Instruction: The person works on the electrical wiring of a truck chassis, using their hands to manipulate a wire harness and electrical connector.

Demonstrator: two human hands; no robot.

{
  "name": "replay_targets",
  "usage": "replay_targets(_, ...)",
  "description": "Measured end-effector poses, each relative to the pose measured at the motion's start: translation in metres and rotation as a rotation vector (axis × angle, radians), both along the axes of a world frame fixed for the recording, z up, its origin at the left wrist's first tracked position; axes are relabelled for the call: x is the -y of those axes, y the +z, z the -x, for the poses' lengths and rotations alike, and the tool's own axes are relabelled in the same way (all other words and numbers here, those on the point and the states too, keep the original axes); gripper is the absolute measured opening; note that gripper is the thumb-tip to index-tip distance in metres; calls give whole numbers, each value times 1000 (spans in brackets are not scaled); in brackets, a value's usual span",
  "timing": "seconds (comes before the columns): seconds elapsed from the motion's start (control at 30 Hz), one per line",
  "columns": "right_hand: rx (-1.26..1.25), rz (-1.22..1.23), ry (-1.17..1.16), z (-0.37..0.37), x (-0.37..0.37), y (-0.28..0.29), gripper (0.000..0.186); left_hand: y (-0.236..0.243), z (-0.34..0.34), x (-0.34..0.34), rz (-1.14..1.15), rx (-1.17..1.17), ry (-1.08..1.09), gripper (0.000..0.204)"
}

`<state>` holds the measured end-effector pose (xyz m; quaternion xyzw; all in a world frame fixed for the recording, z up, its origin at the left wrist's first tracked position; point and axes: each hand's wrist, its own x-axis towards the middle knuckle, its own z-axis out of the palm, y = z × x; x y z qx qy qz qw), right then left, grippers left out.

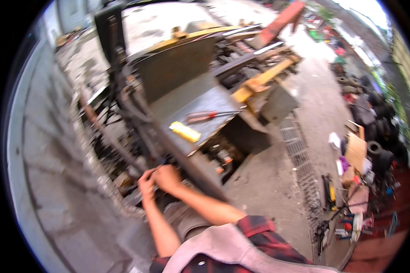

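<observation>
My left hand [146, 184] and my right hand [167, 178] are close together beside a dark steel beam [177, 152]. Both have their fingers curled in, and whatever they grip is too small and blurred to make out. A rusty rod [111, 139] slants down from the upper left, its lower end beside my left fingers; whether I touch it I cannot tell. Past the beam, a screwdriver [205, 116] with a reddish handle lies on a grey metal bench [175, 101]. Nearer its front edge is a small yellow box [185, 131].
Scrap metal bars [239, 63] fill the bench's far end, with a red steel piece [282, 22] jutting up. A grey wall [50, 150] rises on my left. To the right, a drain grate [300, 159] crosses the concrete, with cardboard [355, 152] and tyres [374, 147] beyond.
</observation>
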<state>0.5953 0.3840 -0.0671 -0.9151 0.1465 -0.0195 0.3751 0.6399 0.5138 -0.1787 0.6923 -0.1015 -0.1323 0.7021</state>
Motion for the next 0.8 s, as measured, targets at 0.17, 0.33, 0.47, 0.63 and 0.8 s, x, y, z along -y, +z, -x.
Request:
replay_targets(0.17, 46, -383, -390, -4, 5, -37, 26, 30, 8, 24, 27, 11, -11, 21)
replay_targets(0.33, -180, -1038, -465, 10, -9, -6, 23, 39, 14, 15, 167, -92, 48, 14)
replay_targets(0.47, 26, -210, -158, 29, 3, -4, 17, 40, 14, 16, 108, -19, 28, 15)
replay_targets(0.63, 222, 452, 72, 30, 9, 8, 13, 42, 12, 17, 54, 29, 30, 16)
replay_targets(0.8, 321, 613, 172, 16, 13, 6, 10, 46, 10, 19, 95, -25, 41, 15)
